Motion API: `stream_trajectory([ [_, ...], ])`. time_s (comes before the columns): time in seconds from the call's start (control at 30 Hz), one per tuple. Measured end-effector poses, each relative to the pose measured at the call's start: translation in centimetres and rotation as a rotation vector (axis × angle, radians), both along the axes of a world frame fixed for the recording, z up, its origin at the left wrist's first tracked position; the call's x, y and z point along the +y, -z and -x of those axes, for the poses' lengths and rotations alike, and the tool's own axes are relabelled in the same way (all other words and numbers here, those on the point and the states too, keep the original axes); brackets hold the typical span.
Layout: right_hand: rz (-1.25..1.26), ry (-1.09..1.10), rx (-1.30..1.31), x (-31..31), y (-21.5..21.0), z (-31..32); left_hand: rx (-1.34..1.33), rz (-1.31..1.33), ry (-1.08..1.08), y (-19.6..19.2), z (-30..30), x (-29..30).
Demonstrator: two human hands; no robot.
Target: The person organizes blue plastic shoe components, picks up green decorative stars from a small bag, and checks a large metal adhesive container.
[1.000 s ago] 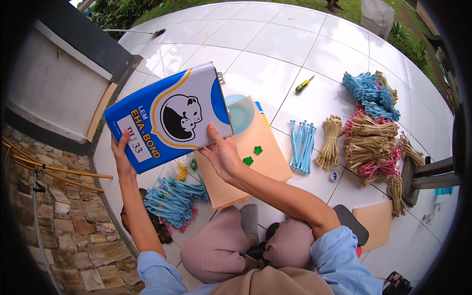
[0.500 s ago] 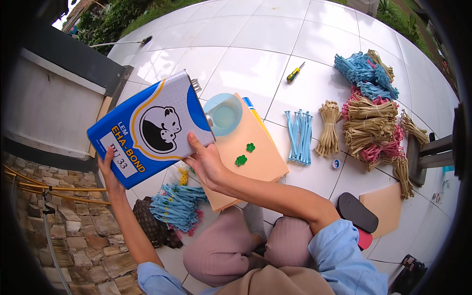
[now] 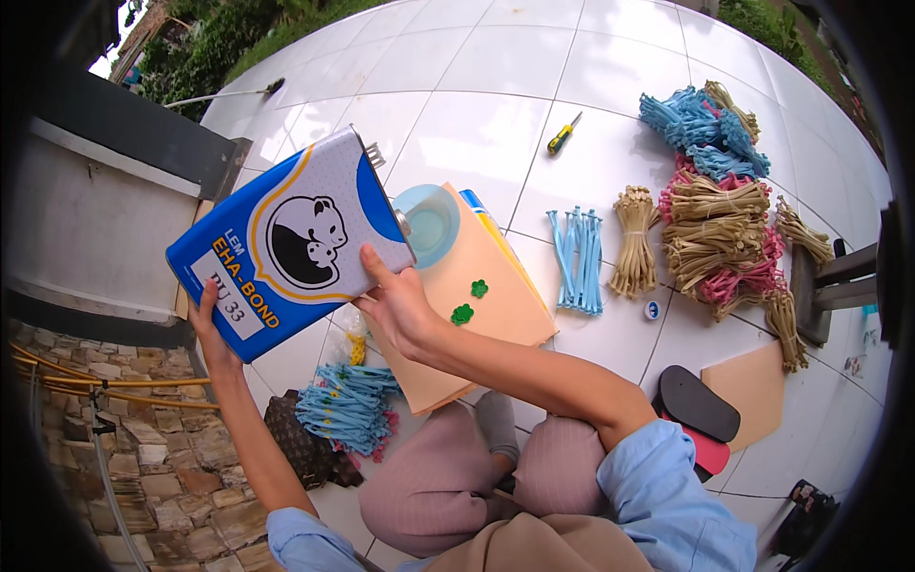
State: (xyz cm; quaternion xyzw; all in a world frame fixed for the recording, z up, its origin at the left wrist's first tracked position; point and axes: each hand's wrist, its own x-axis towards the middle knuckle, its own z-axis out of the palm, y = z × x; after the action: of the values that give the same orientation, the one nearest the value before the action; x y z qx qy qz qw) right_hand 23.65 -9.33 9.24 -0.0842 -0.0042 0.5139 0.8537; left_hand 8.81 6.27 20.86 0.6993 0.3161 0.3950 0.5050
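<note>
I hold a large blue and white metal glue can [image 3: 286,238] tilted on its side, between both hands. My left hand [image 3: 219,334] grips the can's lower left end. Around the edge near its spout [image 3: 401,225] is my right hand [image 3: 405,307], thumb on the printed face. The spout sits at the rim of a translucent blue bowl [image 3: 446,234]; whether glue flows out cannot be made out. Beneath the bowl lies a stack of peach-coloured sheets [image 3: 496,334], bearing two green flower-shaped pieces [image 3: 463,314].
Light-blue straps [image 3: 576,262], a tan strap bundle [image 3: 634,243] and a bigger mixed pile [image 3: 715,224] lie to the right. A yellow-black screwdriver [image 3: 564,133] is farther off. Near my knees are more blue straps [image 3: 345,410] and a black sole [image 3: 699,402]. A wall [image 3: 105,210] stands left.
The view has shifted slightly. Both hands keep the same hold on the can, and its spout stays beside the bowl's rim.
</note>
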Motion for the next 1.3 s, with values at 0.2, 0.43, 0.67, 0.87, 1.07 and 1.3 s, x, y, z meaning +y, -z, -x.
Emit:
stream_trajectory([
  [0.2, 0.011, 0.001, -0.013, 0.0, 0.4, 0.2, -0.030, 0.021, -0.044, 1.6, 0.4, -0.1],
  [0.43, 0.236, -0.044, -0.273, -0.3, -0.3, 0.1, -0.204, 0.120, -0.104, 5.6, 3.7, 0.2],
  [0.67, 0.354, 0.284, -0.646, 0.7, -0.3, -0.1, -0.590, 0.382, -0.138, 11.5, 3.7, -4.5],
  [0.87, 0.324, 0.265, -0.756, 1.1, -2.8, -2.3, -0.582, 0.417, -0.127, 14.7, 4.6, -6.3],
  [1.07, 0.266, 0.330, -1.048, 2.2, -6.5, -3.8, -0.627, 0.464, 0.054, 15.6, 4.3, -7.2],
  [1.3, 0.095, 0.194, -1.103, 0.9, -11.5, -3.3, -0.735, 0.561, 0.236, 15.5, 2.6, -8.8],
])
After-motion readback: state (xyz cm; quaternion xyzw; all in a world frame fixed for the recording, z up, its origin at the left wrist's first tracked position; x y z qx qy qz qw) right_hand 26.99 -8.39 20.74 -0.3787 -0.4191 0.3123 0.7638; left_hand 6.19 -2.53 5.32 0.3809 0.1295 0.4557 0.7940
